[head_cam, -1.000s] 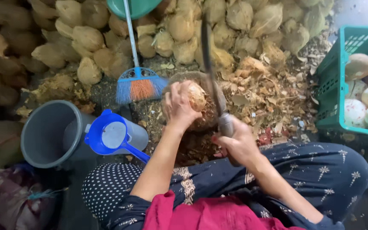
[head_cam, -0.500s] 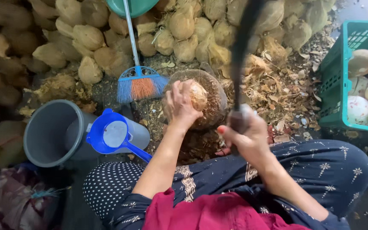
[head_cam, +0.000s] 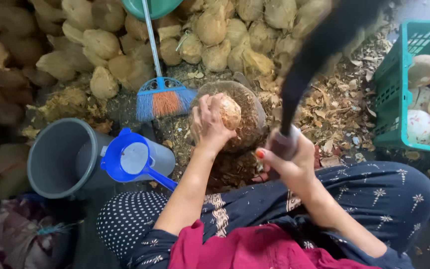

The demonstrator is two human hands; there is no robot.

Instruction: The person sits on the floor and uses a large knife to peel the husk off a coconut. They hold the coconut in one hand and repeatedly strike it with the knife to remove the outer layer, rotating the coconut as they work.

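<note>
Brown husked coconut (head_cam: pixel 230 112) sits on the block (head_cam: pixel 247 107) — your left hand (head_cam: pixel 207 124) clasps it, your right hand (head_cam: pixel 287 159) fisted round the raised, blurred blade (head_cam: pixel 319 50).

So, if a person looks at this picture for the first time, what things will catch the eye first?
Probably the long dark blade, blurred and raised at upper right, gripped by the right hand. In the centre the left hand steadies a husked coconut on a round block. Next come the blue broom beside it, the heap of coconuts along the top and the green crate at the right edge.
</note>
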